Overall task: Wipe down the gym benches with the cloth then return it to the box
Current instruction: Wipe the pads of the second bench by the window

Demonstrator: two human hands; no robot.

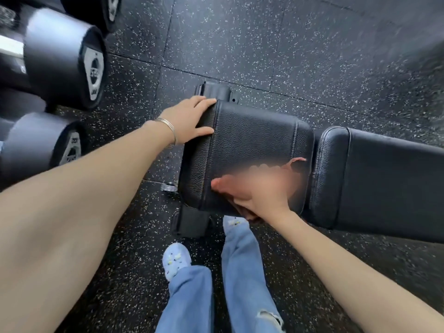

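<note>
Black dumbbells (55,56) sit at the far left. The left hand (189,121) rests on the end of the bench's seat pad (252,135), fingers (204,102) straight and close together, thumb apart. The right hand (262,188) lies on the pad's near right part (too blurred to tell how its fingers lie), over the pink cloth (297,161), just beside the back pad (384,176).

Black dumbbells (62,58) lie at ten o'clock. Speckled floor (264,44) spreads at twelve. Jeans (240,272) and pale shoes (176,259) show at six.
</note>
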